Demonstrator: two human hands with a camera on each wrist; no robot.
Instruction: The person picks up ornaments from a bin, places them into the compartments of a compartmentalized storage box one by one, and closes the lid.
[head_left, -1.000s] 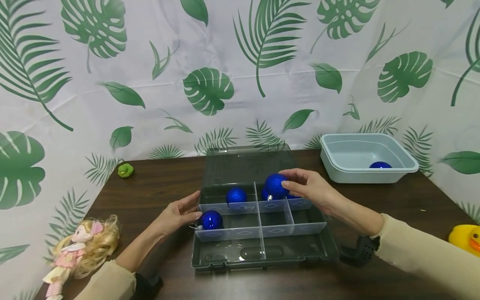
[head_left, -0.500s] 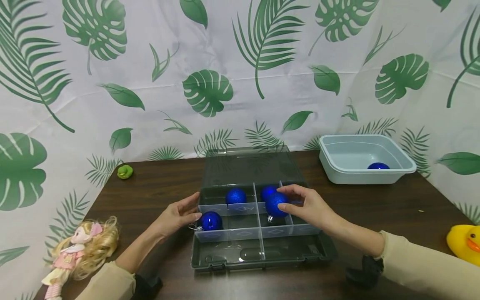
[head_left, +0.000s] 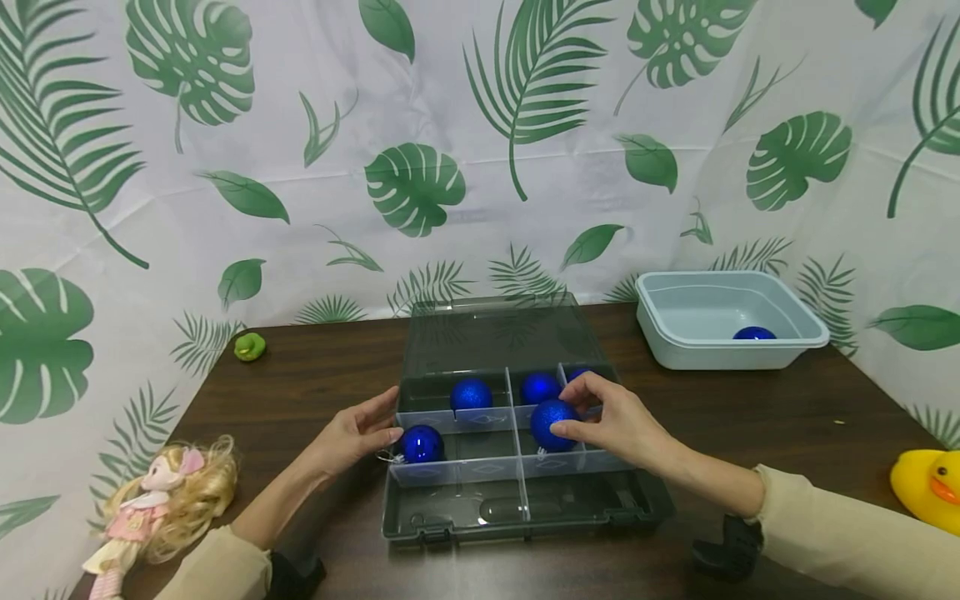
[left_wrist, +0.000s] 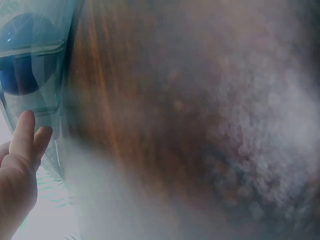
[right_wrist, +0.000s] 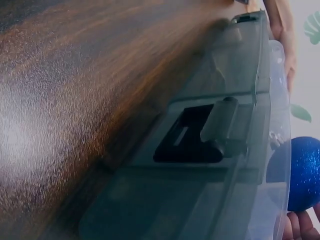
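My right hand point(head_left: 618, 421) pinches a glittery blue Christmas bauble point(head_left: 553, 425) with a silver cap, held over the middle row of a grey clear divider box point(head_left: 600, 496). In the right wrist view that glittery bauble point(right_wrist: 305, 172) shows beside the box's wall. My left hand point(head_left: 356, 433) rests its fairly straight fingers against the box's left side. Its thumb lies by a shiny blue bauble point(head_left: 422, 444) in the middle-left compartment. In the back row sit a glittery bauble point(head_left: 471, 396), another blue bauble point(head_left: 539, 387) and a partly hidden one point(head_left: 580, 374).
The box's lid point(head_left: 502, 333) lies back behind it. A pale blue basin point(head_left: 731, 357) at the back right holds a blue bauble point(head_left: 754, 332). A doll point(head_left: 153, 500) lies left, a small green toy point(head_left: 250, 346) behind it. A yellow duck point(head_left: 926, 487) stands right.
My right hand has brought the glittery bauble from above the back row forward and down to the middle row, uncovering the baubles behind. The left hand has stayed at the box's side.
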